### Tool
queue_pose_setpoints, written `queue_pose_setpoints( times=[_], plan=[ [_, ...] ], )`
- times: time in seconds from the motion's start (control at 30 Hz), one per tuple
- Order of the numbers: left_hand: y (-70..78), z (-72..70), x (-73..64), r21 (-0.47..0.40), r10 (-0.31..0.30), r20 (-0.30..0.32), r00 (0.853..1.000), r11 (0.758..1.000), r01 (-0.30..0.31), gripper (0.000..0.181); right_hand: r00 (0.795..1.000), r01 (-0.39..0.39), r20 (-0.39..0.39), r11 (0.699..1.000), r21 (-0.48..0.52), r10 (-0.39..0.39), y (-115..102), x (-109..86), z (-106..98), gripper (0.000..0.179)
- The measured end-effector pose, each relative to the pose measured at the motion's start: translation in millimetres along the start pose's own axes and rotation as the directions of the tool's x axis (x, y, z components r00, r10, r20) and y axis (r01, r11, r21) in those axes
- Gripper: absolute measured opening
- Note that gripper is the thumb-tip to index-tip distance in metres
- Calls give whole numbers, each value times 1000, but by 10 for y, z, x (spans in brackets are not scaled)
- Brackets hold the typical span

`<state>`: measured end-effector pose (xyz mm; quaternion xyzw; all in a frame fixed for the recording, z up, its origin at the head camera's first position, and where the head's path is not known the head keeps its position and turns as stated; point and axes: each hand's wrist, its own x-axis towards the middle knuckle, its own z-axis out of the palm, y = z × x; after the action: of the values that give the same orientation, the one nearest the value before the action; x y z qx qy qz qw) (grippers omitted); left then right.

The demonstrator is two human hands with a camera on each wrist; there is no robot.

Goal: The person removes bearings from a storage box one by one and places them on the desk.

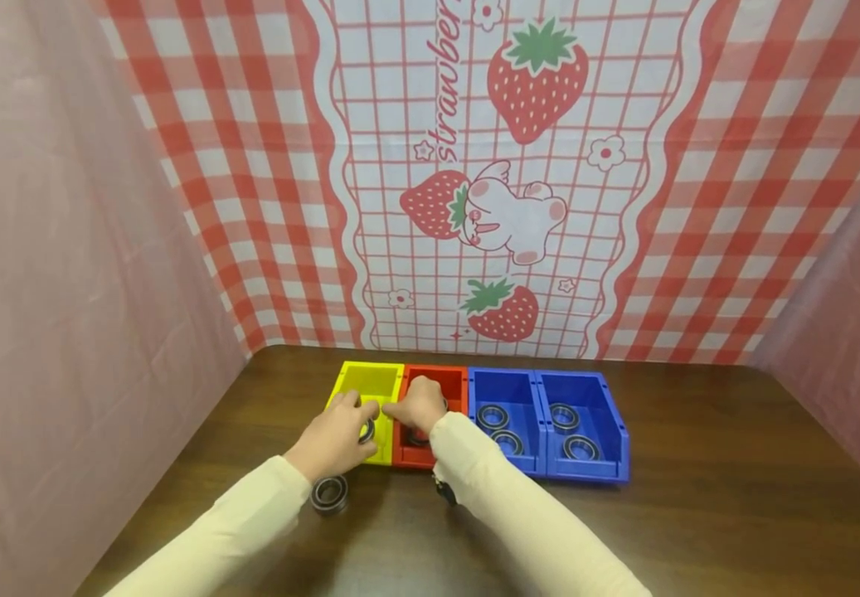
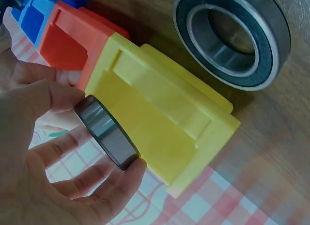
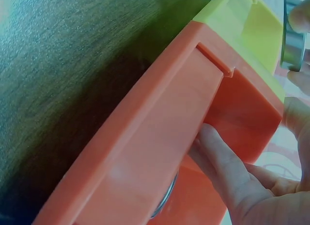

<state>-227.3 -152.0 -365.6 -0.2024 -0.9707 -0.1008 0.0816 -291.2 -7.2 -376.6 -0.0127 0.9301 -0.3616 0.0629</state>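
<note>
Bearings [image 2: 107, 133]: left fingers [image 2: 127, 184] pinch one, two blue bins [image 1: 571, 387] hold four; right fingers [image 3: 220, 151] extend straight.

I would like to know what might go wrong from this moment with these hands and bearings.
The left hand holds its bearing by the fingertips at the yellow bin, so it might slip. The right hand, reaching into the red bin, is very close, so the hands may bump. The loose bearing lies near the left sleeve, which could nudge it.
</note>
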Motion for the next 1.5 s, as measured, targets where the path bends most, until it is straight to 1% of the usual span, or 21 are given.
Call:
queue_pose_setpoints(
  times=[0.2, 0.3, 0.43, 0.6, 0.83, 0.93, 1.07, 1.17, 1.3, 1.4, 1.5],
  plan=[
    [84, -5, -49, -7, 10, 10, 1000, 1000, -10, 38, 1000, 4, -9, 1000, -9, -4, 4, 16, -7, 41],
    [118, 2, -69, -19, 28, 10, 1000, 999, -28, 36, 1000, 5, -18, 1000, -17, -5, 5, 18, -9, 42],
    [139, 27, -116, -39, 56, 1, 998, 998, -55, 35, 1000, 6, -18, 1000, -16, -6, 1, 4, -6, 42],
    [139, 68, -171, -57, 65, -6, 998, 996, -66, 36, 1000, 8, -11, 1000, -8, -8, -6, -15, -2, 39],
    [138, 136, -203, -70, 76, -3, 997, 995, -76, 33, 1000, 11, -14, 1000, -7, -11, 4, -11, -7, 39],
    [149, 172, -226, -81, 91, 9, 996, 993, -90, 33, 1000, 12, -13, 1000, -14, -12, 7, -6, -4, 39],
    [165, 247, -271, -68, 129, 10, 992, 989, -128, 35, 1000, 7, -5, 1000, -7, -7, 2, -7, -5, 36],
    [176, 302, -318, -60, 144, 17, 989, 988, -143, 35, 1000, 7, 3, 1000, 1, -7, 3, -15, -4, 35],
    [187, 334, -358, -71, 139, 30, 990, 988, -137, 33, 1000, 18, 4, 1000, -4, -18, 12, -24, 1, 36],
    [190, 345, -356, -68, 143, 27, 989, 988, -141, 32, 1000, 25, 2, 1000, -7, -25, 15, -22, -6, 37],
    [197, 353, -352, -75, 140, 39, 989, 988, -137, 32, 1000, 29, -1, 1000, -8, -29, 17, -23, -18, 37]
  ],
)
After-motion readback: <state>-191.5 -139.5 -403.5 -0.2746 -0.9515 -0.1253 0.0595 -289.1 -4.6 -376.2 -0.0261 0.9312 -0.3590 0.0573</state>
